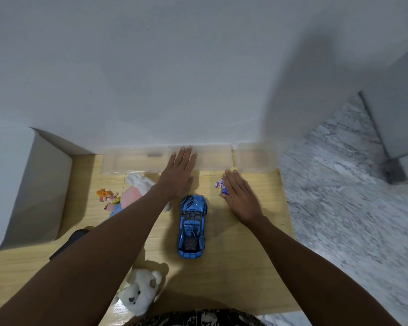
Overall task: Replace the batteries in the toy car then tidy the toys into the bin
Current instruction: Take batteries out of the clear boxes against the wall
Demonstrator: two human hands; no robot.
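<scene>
A shiny blue toy car (pixel 192 226) stands on its wheels in the middle of the wooden table (pixel 245 267), nose pointing toward the wall. My left hand (pixel 180 175) lies flat with straight fingers just beyond the car's nose, fingertips over a clear plastic bin (pixel 212 158). My right hand (pixel 240 196) is flat too, to the right of the car, its fingers beside and partly over a small blue-and-white battery pack (pixel 220 185). Neither hand holds anything.
Two more clear bins (pixel 132 161) (pixel 254 160) line the wall. A pink-and-white plush (pixel 137 188) and a small orange-haired doll (pixel 107 196) lie at the left, a white teddy bear (pixel 139 292) near me, a dark object (pixel 66 243) under my left forearm. The table's right edge drops to a marble floor (pixel 351 208).
</scene>
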